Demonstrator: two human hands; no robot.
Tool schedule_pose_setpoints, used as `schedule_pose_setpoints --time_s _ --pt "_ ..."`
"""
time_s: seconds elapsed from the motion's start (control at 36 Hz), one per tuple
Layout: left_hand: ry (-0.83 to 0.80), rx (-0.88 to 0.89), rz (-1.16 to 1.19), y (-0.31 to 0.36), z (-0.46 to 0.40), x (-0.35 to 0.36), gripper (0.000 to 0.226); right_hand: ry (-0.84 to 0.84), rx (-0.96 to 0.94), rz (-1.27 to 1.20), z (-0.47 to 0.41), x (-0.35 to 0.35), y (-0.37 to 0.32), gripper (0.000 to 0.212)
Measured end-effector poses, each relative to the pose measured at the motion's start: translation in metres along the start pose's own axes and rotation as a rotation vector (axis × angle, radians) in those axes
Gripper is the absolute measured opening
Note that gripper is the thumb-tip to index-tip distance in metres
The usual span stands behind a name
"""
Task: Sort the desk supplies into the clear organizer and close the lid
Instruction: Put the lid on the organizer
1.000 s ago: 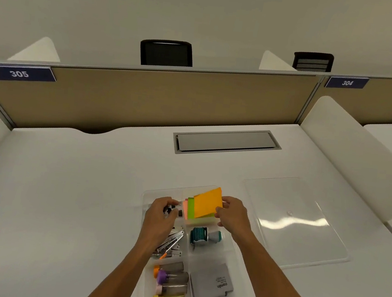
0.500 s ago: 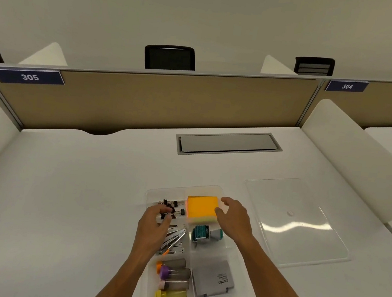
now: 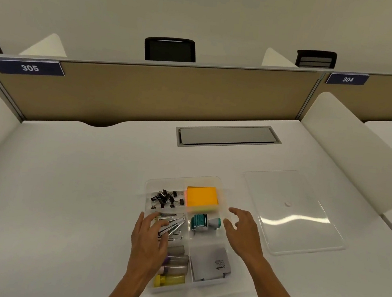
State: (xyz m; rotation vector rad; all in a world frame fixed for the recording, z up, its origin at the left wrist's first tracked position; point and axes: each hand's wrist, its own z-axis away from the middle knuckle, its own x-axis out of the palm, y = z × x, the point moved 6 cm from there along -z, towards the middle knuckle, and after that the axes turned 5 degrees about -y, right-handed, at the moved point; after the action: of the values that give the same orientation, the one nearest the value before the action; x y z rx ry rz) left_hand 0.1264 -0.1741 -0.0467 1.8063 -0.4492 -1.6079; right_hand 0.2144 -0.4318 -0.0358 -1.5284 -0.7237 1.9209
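- A white desk [image 3: 70, 183] is seen from above, bounded at the back by a tan partition [image 3: 159, 96] on which a blue "305" plate [image 3: 29, 68] is mounted.
- A clear lid [image 3: 292, 211] is laid flat on the desk, just right of the organizer and apart from it.
- The clear organizer [image 3: 149, 184] is placed near the front edge of the desk, uncovered, its compartments filled.
- The left hand [image 3: 150, 238] is held over the organizer's left column, fingers spread and relaxed, nothing gripped; contact with the items below cannot be told.
- The right hand [image 3: 244, 231] is poised at the organizer's right wall, fingers loosely fanned and empty.
- An orange sticky-note pad [image 3: 201, 196] is set in the back right compartment.
- A grey "camlin" box [image 3: 212, 263] is lodged in the front right compartment.
- A teal stamp [image 3: 203, 222] is laid in the middle right compartment.
- Black binder clips [image 3: 166, 198] are piled in the back left compartment.
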Motion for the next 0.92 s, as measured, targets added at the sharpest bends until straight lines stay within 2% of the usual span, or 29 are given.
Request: schedule_pose_setpoints --time_s 0.36,0.61,0.81,0.92 --pt "-0.023 -0.004 -0.073 -0.001 0.0 0.006 0.032 -0.073 -0.003 -0.082 0.012 0.007 0.004 0.046" --pt "-0.011 0.002 -0.093 -0.004 0.001 0.005 0.033 -0.038 -0.025 -0.074 0.011 -0.006 0.029 0.044" --pt "0.024 -0.026 -0.039 -0.001 0.003 0.001 0.032 0.062 -0.008 0.088 0.005 -0.021 0.065 0.039" --pt "0.03 -0.037 -0.025 -0.001 0.005 0.001 0.032 0.118 0.055 0.271 0.005 -0.03 0.08 0.04"
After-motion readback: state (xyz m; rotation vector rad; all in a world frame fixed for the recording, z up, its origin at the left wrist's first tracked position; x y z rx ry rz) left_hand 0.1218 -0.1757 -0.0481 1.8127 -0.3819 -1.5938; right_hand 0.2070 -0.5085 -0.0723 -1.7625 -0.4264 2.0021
